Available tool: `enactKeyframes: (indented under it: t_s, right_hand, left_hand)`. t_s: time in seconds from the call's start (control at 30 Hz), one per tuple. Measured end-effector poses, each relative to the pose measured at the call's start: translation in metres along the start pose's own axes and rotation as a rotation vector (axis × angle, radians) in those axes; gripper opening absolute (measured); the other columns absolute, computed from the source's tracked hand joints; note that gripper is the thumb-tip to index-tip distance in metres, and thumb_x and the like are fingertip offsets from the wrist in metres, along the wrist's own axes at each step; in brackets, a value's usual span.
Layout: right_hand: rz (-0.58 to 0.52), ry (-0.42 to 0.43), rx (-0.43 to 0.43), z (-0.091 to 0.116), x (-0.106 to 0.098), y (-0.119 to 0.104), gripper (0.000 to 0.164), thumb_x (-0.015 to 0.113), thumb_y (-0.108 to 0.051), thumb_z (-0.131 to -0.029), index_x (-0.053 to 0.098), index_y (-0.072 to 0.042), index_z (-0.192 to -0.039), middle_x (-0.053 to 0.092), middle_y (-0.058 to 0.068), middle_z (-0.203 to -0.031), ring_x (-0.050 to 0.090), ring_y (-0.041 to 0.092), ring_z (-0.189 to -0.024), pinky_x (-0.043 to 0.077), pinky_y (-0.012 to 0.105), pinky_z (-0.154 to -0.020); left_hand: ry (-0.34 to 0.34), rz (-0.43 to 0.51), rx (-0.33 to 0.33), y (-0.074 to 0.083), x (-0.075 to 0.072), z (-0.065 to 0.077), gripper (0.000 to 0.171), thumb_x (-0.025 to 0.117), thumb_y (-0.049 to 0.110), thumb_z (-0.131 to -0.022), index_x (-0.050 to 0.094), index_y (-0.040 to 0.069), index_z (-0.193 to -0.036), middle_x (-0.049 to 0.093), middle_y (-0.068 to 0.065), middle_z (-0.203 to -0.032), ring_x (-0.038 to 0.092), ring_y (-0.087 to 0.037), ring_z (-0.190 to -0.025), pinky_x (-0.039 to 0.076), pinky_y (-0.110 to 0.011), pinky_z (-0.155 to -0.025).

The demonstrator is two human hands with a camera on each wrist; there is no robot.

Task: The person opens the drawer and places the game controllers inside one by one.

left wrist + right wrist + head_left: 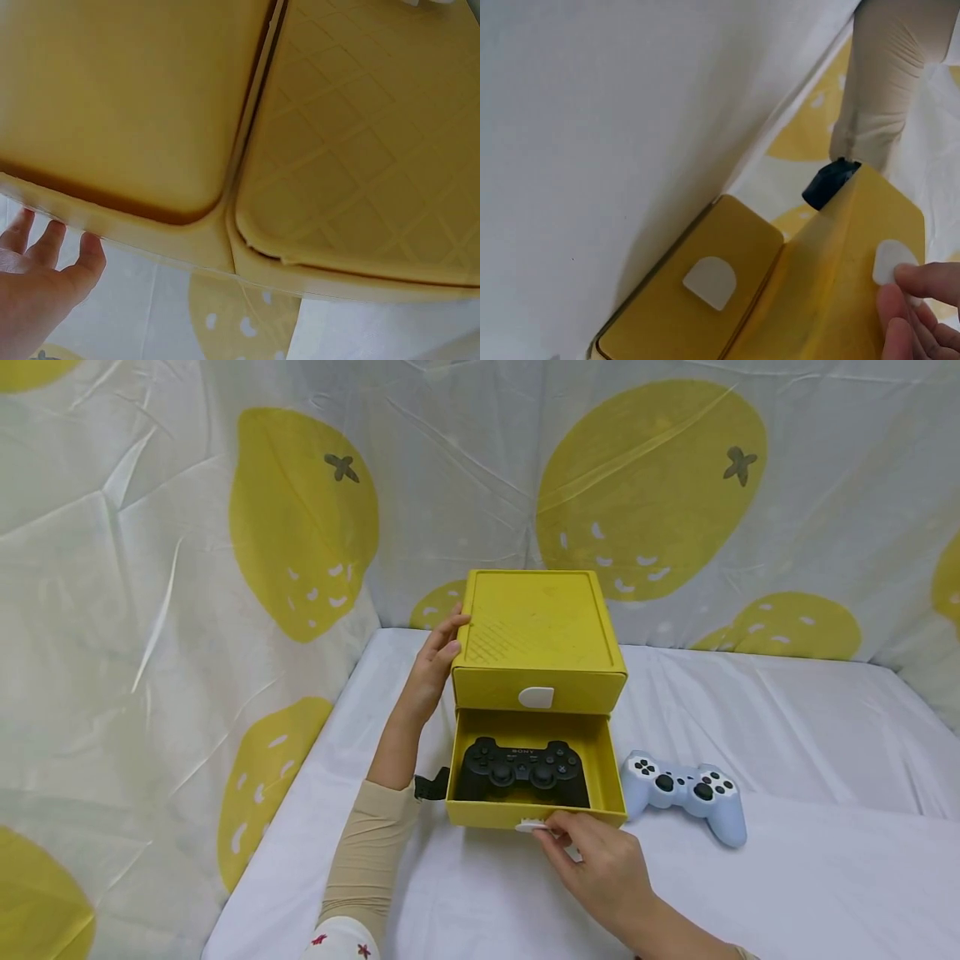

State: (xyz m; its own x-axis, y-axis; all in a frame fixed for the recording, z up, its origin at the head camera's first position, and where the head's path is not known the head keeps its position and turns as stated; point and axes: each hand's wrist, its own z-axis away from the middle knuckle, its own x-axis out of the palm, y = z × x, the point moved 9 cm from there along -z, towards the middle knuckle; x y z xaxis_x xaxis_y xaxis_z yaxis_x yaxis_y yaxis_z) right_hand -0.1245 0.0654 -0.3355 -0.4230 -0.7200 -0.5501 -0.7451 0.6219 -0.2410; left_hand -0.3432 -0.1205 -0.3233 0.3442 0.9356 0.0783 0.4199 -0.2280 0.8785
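A yellow two-drawer box (540, 620) stands on the white cloth, its lower drawer (480, 815) pulled out. Inside that drawer lies a black game controller (522, 768) marked SONY. My right hand (603, 868) pinches the white drawer handle (889, 259) between thumb and fingers. Against the box's left side rests my left hand (433, 667), its fingertips touching the wall; the left wrist view shows this hand (37, 281) at the box's edge. To the right of the drawer lies a light blue game controller (686, 793).
The upper drawer, with its own white handle (536, 697), is closed. A lemon-print curtain (450, 460) hangs behind and to the left. A small black object (431, 785) sits by my left wrist, beside the drawer. White cloth (825, 877) spreads out on the right.
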Motion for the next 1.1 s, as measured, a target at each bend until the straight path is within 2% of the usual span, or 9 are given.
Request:
enactKeyframes:
  t_s: [0.1,0.47,1.1]
  right_hand:
    - [-0.006,0.000,-0.001,-0.002,-0.001,0.001,0.041,0.048,-0.043,-0.100,0.064,-0.008,-0.084,0.068,-0.002,-0.073,0.062,0.008,-0.058,0.049,0.014,-0.053]
    - [0.009,0.004,-0.012,-0.008,0.000,0.006,0.042,0.047,-0.043,-0.101,0.064,-0.008,-0.084,0.068,-0.002,-0.073,0.062,0.008,-0.058,0.047,0.014,-0.051]
    - [0.007,-0.004,-0.020,-0.020,0.007,0.017,0.045,0.046,-0.043,-0.101,0.064,-0.006,-0.083,0.068,0.000,-0.073,0.062,0.009,-0.058,0.049,0.017,-0.052]
  left_hand:
    - [-0.003,0.004,0.003,0.000,0.000,0.000,0.088,0.060,0.063,-0.086,0.038,-0.002,-0.141,0.012,-0.006,-0.163,0.012,-0.014,-0.147,0.013,-0.045,-0.117]
    - [-0.010,0.027,0.001,0.001,0.002,0.000,0.089,0.061,0.061,-0.086,0.036,-0.003,-0.143,0.014,-0.001,-0.162,0.014,-0.013,-0.147,0.015,-0.039,-0.117]
    - [-0.010,0.029,0.018,0.002,0.003,0.001,0.086,0.060,0.060,-0.088,0.036,-0.004,-0.142,0.014,-0.003,-0.162,0.014,-0.014,-0.147,0.015,-0.038,-0.117]
